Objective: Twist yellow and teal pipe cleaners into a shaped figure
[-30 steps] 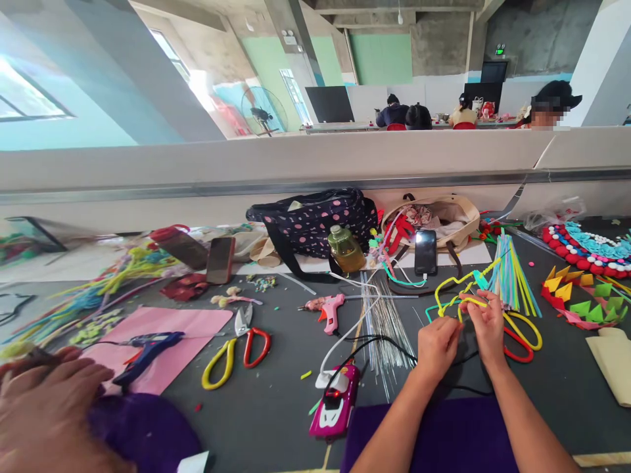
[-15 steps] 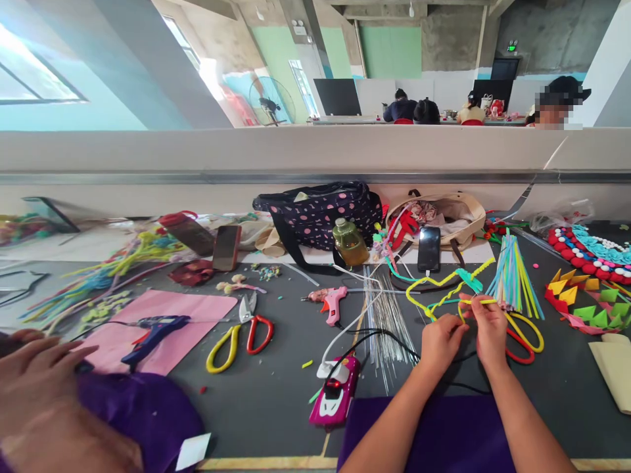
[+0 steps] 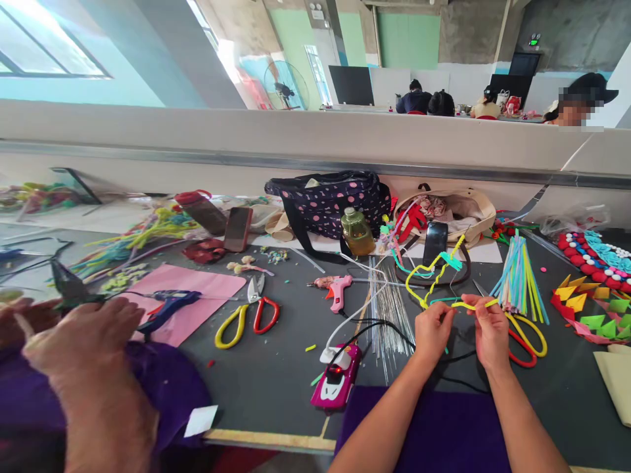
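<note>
Plainly, left hand [image 3: 432, 334] and right hand [image 3: 490, 336] are both pinched on one yellow stem [image 3: 464, 305], above the dark table [image 3: 280, 394].
Thumbs press against fingers, leaving a short span bare between the grips; for a clean bend, it would help to keep both pinches close to the turn and press evenly. Just beyond stands a bent yellow frame [image 3: 436, 282] with a turquoise piece [image 3: 451, 261]; whether the stem joins it, I cannot tell. Scissors [image 3: 528, 338] lie beside the right hand, best left clear of the elbow, with pastel stems [image 3: 520, 274] behind.
</note>
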Demonstrator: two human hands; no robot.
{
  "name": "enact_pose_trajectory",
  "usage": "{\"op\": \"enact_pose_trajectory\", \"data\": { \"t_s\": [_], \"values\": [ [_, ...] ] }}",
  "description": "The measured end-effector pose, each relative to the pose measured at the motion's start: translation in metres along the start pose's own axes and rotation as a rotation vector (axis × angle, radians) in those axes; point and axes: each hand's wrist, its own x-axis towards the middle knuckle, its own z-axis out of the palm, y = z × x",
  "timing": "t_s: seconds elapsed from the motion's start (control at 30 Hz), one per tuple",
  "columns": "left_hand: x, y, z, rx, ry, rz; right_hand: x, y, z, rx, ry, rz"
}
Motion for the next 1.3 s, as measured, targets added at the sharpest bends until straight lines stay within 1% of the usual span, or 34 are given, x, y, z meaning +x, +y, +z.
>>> {"op": "enact_pose_trajectory", "data": {
  "t_s": [0.17,0.23,0.3,0.4,0.47,0.53,0.6,0.7,0.77,0.83,1.0,1.1,1.2,1.3],
  "values": [
    [0.008,-0.002,-0.007,-0.255,0.061,-0.111,0.0,-0.002,0.0,0.032,-0.024,-0.001],
    [0.009,0.0,-0.01,-0.328,0.083,-0.123,0.002,-0.002,-0.001,0.045,-0.003,0.002],
    [0.008,0.003,-0.011,-0.342,0.095,-0.104,0.005,-0.001,-0.002,0.08,0.026,0.024],
    [0.005,0.006,-0.011,-0.214,0.112,-0.011,0.005,-0.001,-0.004,0.134,0.053,0.058],
    [0.002,0.008,-0.011,-0.084,0.114,0.075,0.003,-0.001,-0.004,0.153,0.012,0.064],
    [0.0,0.009,-0.012,0.023,0.104,0.153,0.0,-0.001,-0.003,0.12,-0.064,0.055],
    [-0.001,0.009,-0.012,0.094,0.087,0.214,-0.003,0.001,-0.001,0.004,-0.119,0.037],
    [-0.003,0.009,-0.011,0.155,0.061,0.272,-0.006,0.004,0.003,-0.24,-0.107,-0.051],
    [-0.004,0.008,-0.01,0.172,0.051,0.293,-0.006,0.006,0.004,-0.346,-0.067,-0.128],
    [-0.004,0.009,-0.009,0.175,0.047,0.302,-0.006,0.006,0.005,-0.389,-0.025,-0.144],
    [-0.001,0.011,-0.008,0.106,0.005,0.27,-0.002,0.008,0.0,-0.391,0.049,-0.029],
    [0.0,0.011,-0.008,0.094,-0.025,0.271,0.0,0.009,-0.003,-0.428,0.081,-0.011],
    [-0.002,0.011,-0.008,0.135,-0.021,0.294,-0.001,0.008,-0.004,-0.493,0.084,-0.055],
    [-0.004,0.012,-0.008,0.122,0.012,0.284,-0.004,0.005,-0.001,-0.491,0.041,-0.11]
  ]
}}
